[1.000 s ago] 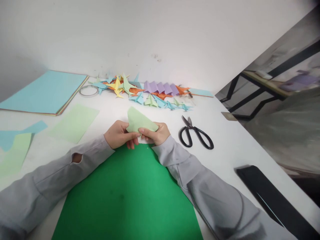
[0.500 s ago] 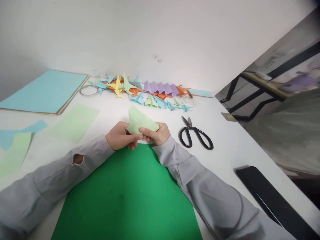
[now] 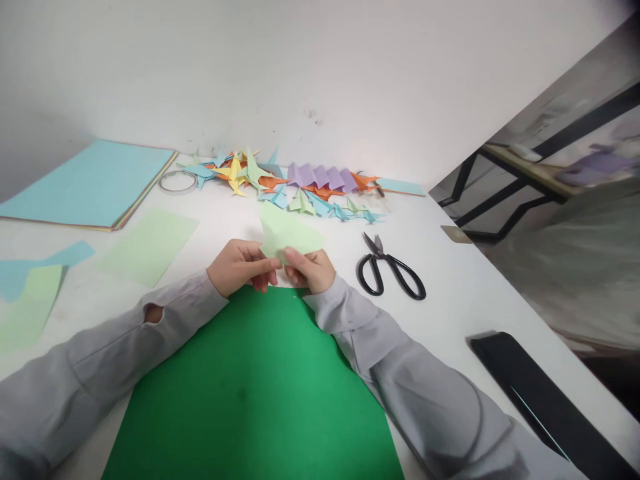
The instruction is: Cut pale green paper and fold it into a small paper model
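Observation:
A pale green sheet of folded paper [image 3: 287, 228] is held up between my two hands, above the far edge of a large green sheet [image 3: 245, 387]. My left hand [image 3: 245, 267] pinches its lower left corner between thumb and fingers. At the lower edge, my right hand [image 3: 313, 270] grips the same paper, thumb on the near face and fingers curled behind. The fingertips of both hands are close together. How the layers lie behind the thumbs is hidden.
Black-handled scissors [image 3: 387, 267] lie right of my hands, with a black long object [image 3: 540, 393] nearer. Folded paper figures [image 3: 240, 173] line the wall beside a tape roll [image 3: 179, 181]. Leftward are a blue paper stack [image 3: 90, 183], a light green sheet [image 3: 150, 247] and paper scraps [image 3: 35, 300].
The pale green paper has risen slightly and shifted right, tilting in my hands. My left fingers have slid a little left, and my right thumb has moved slightly up.

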`<state>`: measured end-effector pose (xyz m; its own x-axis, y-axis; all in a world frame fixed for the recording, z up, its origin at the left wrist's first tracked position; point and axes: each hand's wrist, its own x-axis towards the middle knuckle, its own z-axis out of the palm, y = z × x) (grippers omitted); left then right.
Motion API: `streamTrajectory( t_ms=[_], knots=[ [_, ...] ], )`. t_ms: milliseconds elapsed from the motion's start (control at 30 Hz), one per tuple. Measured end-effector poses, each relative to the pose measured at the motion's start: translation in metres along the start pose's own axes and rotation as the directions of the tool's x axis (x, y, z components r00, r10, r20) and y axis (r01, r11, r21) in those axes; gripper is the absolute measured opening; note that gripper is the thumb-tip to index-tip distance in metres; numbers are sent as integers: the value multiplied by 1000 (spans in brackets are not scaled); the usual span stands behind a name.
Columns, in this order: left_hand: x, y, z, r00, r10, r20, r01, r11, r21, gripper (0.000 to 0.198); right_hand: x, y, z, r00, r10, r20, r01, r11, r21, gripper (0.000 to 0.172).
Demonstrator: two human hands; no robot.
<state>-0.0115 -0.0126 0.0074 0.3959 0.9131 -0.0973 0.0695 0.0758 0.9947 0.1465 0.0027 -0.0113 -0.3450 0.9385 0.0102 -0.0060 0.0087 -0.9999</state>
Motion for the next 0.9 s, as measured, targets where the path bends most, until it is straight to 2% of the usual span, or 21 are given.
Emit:
streamTrajectory(
  t_ms=[67, 133, 233, 367, 500, 567, 667, 733, 833, 900],
  knots=[
    [1, -1, 0, 996, 30, 83, -32, 999, 14, 31, -5, -8, 4, 991, -120, 58, 123, 991, -56, 49],
    [2, -2, 0, 991, 50, 122, -53, 998, 18, 30, -10, -16, 7, 985, -144, 94, 149, 988, -49, 44],
    [2, -1, -1, 987, 43, 155, -44, 999, 3, 29, -13, -23, 10, 972, -132, 196, 131, 991, 19, 43],
    [0, 1, 2, 979, 5, 205, 6, 998, -56, 29, -10, -19, 8, 931, -131, 341, 109, 990, 85, 43],
    [-4, -2, 6, 987, 23, 162, 6, 985, -174, 26, -5, -9, 6, 904, -61, 423, 34, 997, 69, 51],
    [-5, -4, 8, 990, 25, 139, 5, 977, -211, 26, -3, -5, 7, 922, -17, 387, -27, 994, 110, 53],
    [-6, -5, 11, 993, 8, 120, 21, 971, -237, 25, -3, -2, 9, 962, 42, 269, -102, 971, 214, 56],
    [-7, -4, 12, 993, 10, 117, 20, 967, -254, 23, -4, -3, 10, 967, 88, 240, -150, 954, 258, 57],
    [-7, -2, 13, 991, 15, 130, 23, 959, -284, 20, -5, -3, 10, 961, 116, 252, -181, 950, 253, 60],
    [-7, -2, 13, 991, 2, 135, 38, 957, -289, 19, -6, -1, 10, 973, 106, 206, -144, 973, 182, 64]
  ],
)
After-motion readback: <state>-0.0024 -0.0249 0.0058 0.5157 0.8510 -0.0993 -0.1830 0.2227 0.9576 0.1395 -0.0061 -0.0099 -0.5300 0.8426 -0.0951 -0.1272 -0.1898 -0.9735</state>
